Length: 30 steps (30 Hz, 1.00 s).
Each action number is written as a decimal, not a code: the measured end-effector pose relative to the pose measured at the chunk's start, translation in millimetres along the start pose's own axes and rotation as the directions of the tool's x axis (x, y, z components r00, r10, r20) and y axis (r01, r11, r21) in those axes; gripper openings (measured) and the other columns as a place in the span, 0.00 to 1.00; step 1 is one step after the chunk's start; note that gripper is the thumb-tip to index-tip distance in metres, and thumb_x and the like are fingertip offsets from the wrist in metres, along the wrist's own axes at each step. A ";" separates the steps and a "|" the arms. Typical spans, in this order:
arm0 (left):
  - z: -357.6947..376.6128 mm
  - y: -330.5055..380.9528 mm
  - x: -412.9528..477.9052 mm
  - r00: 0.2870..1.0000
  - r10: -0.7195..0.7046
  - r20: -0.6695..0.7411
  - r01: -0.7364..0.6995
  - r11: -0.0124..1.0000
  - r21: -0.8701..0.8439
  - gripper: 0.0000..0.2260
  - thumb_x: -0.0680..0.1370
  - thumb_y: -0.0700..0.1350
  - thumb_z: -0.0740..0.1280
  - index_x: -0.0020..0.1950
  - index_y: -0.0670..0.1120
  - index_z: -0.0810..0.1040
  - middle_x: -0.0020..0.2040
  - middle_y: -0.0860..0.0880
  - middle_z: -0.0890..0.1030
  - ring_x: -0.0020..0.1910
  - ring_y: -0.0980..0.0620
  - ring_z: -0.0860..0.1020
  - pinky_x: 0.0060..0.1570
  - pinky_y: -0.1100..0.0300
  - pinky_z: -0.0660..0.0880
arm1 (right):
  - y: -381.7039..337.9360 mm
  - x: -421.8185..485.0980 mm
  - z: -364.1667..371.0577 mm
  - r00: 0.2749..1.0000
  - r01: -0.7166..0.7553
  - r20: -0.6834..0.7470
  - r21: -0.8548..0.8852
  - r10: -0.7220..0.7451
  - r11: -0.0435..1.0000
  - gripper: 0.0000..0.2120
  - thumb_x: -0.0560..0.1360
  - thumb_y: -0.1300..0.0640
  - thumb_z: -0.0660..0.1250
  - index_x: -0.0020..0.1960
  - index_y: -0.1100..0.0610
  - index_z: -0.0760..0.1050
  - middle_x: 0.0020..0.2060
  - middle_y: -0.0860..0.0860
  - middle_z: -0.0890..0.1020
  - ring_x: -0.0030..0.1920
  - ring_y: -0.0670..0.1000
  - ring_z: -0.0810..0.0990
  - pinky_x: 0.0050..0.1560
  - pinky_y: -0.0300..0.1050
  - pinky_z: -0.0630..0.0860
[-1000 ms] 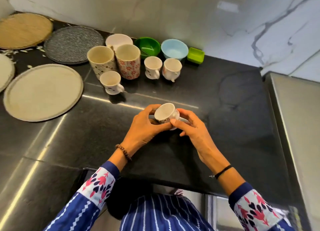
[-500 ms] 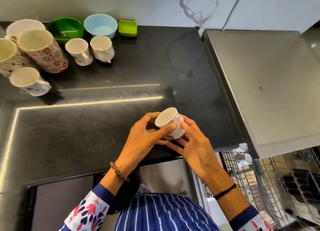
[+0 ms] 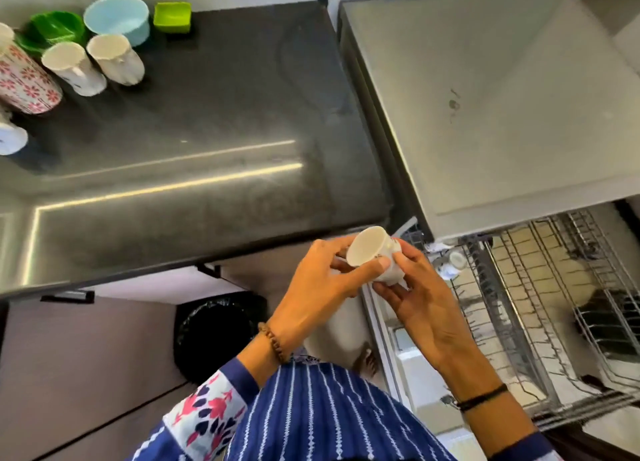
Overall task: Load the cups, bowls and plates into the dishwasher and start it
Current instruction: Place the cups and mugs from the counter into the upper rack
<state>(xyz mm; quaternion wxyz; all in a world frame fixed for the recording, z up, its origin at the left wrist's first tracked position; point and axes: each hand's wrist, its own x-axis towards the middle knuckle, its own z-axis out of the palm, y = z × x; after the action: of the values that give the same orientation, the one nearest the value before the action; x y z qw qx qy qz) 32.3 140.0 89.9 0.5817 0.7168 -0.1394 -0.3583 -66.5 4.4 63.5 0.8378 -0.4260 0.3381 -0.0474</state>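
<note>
Head view: a small white cup (image 3: 366, 251) is held in the air by both hands, beyond the front edge of the dark tabletop (image 3: 207, 131) and just left of the pulled-out wire rack (image 3: 540, 304) of the dishwasher (image 3: 502, 97). The cup is tilted, its mouth facing up and to the left. A dark print on its side is too blurred to read.

The left grip (image 3: 311, 280) wraps the cup, with the thumb lying across the wall below the rim. The right grip (image 3: 426, 304) pinches the cup's lower part between the thumb above and the fingers beneath.

At the back left of the tabletop stand two white cups (image 3: 72, 67) side by side. A floral mug (image 3: 24, 83) stands to their left. Behind them are a green bowl (image 3: 55, 32), a pale blue bowl (image 3: 117, 19) and a small green square dish (image 3: 172, 16).

A black bin (image 3: 214, 329) stands on the floor below the tabletop edge.
</note>
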 end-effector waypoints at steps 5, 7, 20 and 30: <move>81.2 -20.1 -3.6 0.999 -0.005 0.032 0.002 0.996 0.086 0.05 0.72 0.57 0.73 0.44 0.65 0.79 0.43 0.62 0.78 0.47 0.56 0.79 0.47 0.50 0.81 | 2.4 -24.3 -79.5 0.998 -0.016 -0.066 0.059 0.020 0.998 0.21 0.76 0.55 0.67 0.69 0.55 0.75 0.61 0.57 0.82 0.56 0.54 0.83 0.54 0.47 0.81; 108.9 -30.6 0.0 0.999 -0.020 0.032 0.017 0.994 0.109 0.05 0.73 0.57 0.73 0.45 0.63 0.78 0.44 0.64 0.78 0.47 0.56 0.79 0.48 0.51 0.80 | 3.9 -29.2 -105.0 0.995 -0.029 -0.091 0.106 0.039 0.994 0.21 0.77 0.56 0.68 0.69 0.55 0.74 0.61 0.57 0.82 0.56 0.54 0.83 0.52 0.47 0.81; 217.8 -111.1 70.0 0.918 -0.154 0.366 -0.092 0.814 0.573 0.24 0.80 0.54 0.63 0.75 0.49 0.66 0.69 0.50 0.72 0.67 0.51 0.71 0.63 0.55 0.71 | 21.5 5.7 -237.4 0.943 -0.053 -0.314 0.187 0.110 0.981 0.20 0.74 0.54 0.71 0.65 0.55 0.77 0.54 0.54 0.86 0.50 0.55 0.86 0.46 0.42 0.84; 223.8 -162.7 108.6 0.866 -0.194 0.461 -0.357 0.405 0.842 0.21 0.81 0.50 0.62 0.72 0.45 0.69 0.72 0.48 0.68 0.71 0.50 0.67 0.69 0.52 0.67 | 43.9 79.7 -305.9 0.889 -0.082 -0.442 -0.411 -0.120 0.908 0.24 0.72 0.52 0.77 0.65 0.51 0.76 0.61 0.51 0.79 0.57 0.50 0.82 0.47 0.41 0.83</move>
<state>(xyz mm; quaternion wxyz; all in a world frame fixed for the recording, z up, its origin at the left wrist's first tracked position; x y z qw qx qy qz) -77.8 -44.9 -115.0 0.0583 0.7906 -0.4900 -0.3626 -200.2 -205.7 -136.2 0.6230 -0.5756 0.5234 -0.0811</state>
